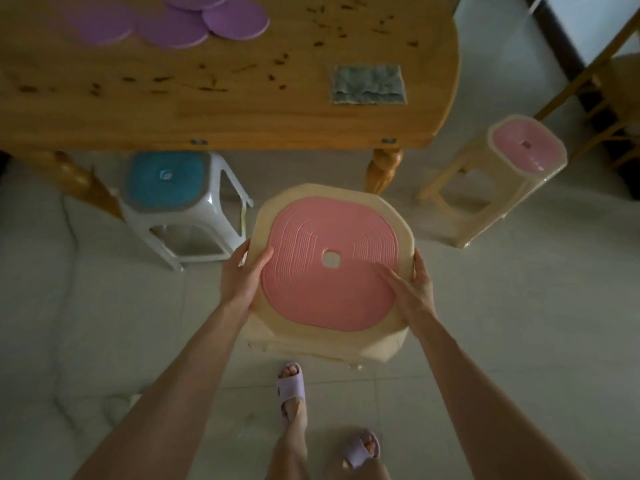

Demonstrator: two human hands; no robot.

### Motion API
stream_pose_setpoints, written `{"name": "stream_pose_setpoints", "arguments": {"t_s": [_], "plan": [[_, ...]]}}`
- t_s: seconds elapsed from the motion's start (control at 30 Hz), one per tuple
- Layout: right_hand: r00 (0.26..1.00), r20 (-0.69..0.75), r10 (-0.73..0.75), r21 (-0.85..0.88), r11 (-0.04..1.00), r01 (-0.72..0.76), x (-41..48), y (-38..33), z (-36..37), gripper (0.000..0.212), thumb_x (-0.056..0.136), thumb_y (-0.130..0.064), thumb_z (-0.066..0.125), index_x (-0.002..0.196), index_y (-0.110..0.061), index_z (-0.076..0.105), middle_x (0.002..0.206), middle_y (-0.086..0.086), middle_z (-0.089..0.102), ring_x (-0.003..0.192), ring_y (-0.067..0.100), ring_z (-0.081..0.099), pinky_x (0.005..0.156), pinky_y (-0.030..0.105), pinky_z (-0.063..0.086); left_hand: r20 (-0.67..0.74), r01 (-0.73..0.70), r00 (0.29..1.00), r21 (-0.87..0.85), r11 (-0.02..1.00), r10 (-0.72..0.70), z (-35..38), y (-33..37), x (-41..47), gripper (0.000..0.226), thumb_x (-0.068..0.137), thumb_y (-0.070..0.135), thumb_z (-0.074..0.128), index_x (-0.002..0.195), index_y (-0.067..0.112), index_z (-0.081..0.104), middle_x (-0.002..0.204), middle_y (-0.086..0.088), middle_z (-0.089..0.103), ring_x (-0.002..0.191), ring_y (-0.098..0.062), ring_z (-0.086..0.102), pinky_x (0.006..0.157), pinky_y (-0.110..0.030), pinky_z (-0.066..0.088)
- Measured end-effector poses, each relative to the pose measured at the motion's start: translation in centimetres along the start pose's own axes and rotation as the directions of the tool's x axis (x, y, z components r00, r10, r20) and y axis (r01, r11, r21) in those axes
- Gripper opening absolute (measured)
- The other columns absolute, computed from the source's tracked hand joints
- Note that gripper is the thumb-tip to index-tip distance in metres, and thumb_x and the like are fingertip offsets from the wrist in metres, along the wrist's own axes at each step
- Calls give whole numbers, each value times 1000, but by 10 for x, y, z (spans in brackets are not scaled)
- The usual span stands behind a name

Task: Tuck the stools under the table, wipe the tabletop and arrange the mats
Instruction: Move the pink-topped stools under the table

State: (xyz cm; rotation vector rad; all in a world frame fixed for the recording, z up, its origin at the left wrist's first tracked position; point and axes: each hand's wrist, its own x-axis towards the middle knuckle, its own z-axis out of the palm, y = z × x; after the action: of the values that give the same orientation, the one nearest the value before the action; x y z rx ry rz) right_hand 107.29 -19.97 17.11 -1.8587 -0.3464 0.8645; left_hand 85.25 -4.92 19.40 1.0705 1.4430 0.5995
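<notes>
Two-handed clamp, left hand (242, 275) and right hand (414, 289), on opposite rims of the cream plastic stool with pink ribbed seat (329, 268), just short of the wooden table (242, 109). Possibly lifted. Keep level, clear the turned leg (382, 171), slide under.

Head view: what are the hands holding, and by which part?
The near pink-topped stool, by its seat: left hand grips the left edge, right hand the right edge.
</notes>
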Motion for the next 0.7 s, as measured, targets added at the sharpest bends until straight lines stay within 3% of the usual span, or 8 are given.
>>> {"name": "stream_pose_setpoints", "arguments": {"t_s": [0.07, 0.17, 0.27, 0.4, 0.5, 0.6, 0.7], "plan": [[1000, 26, -4, -28, 1000, 5, 8, -9, 24, 79, 73, -33, 80, 140, -37, 39, 108, -16, 60, 104, 16, 60, 88, 34, 50, -35, 6, 999, -15, 1000, -6, -17, 3, 12, 43, 83, 29, 69, 124, 23, 58, 93, 7, 64, 81, -6, 61, 67, -21, 45], [998, 55, -12, -61, 998, 16, 20, -18, 52, 80, 73, -34, 80, 141, -38, 38, 110, -14, 59, 105, 17, 58, 91, 37, 49, -63, 20, 998, -35, 999, -22, -36, 7, 29, 47, 84, 28, 69, 128, 19, 56, 104, 1, 64, 78, 1, 56, 67, -18, 43], [997, 76, -5, -87, 996, 12, 34, -27, 71, 78, 75, -32, 79, 141, -37, 37, 110, -11, 59, 105, 18, 58, 92, 39, 50, -93, 19, 995, -8, 1000, -20, -46, 11, 47, 47, 84, 30, 67, 129, 18, 56, 100, 5, 63, 79, 0, 56, 64, -16, 41], [995, 100, 9, -107, 994, 1, 57, -33, 88, 79, 73, -34, 80, 140, -37, 40, 115, -8, 63, 105, 18, 61, 90, 38, 51, -115, 26, 993, 1, 1000, -26, -48, 11, 71, 47, 85, 30, 67, 128, 19, 56, 93, 12, 61, 92, -13, 60, 76, -23, 44], [993, 116, 31, -129, 992, -16, 76, -39, 96, 77, 76, -28, 78, 142, -34, 37, 110, -10, 60, 100, 16, 58, 80, 30, 47, -139, 48, 989, -8, 999, -48, -42, 7, 85, 46, 85, 28, 68, 128, 20, 55, 88, 16, 60, 79, 0, 56, 67, -17, 42], [989, 140, 43, -167, 986, -19, 107, -38, 106, 78, 77, -27, 77, 143, -33, 36, 110, -9, 59, 101, 15, 56, 79, 28, 43, -178, 85, 979, -76, 993, -97, -30, -1, 110, 51, 83, 28, 70, 131, 21, 54, 89, 15, 62, 82, -5, 60, 67, -19, 44], [985, 166, 54, -191, 981, -22, 142, -23, 117, 78, 77, -28, 77, 144, -33, 37, 109, -11, 59, 102, 15, 57, 77, 25, 45, -202, 113, 970, -130, 985, -138, -15, -16, 138, 53, 83, 28, 70, 132, 21, 52, 92, 12, 61, 79, 1, 57, 64, -16, 44]]}}
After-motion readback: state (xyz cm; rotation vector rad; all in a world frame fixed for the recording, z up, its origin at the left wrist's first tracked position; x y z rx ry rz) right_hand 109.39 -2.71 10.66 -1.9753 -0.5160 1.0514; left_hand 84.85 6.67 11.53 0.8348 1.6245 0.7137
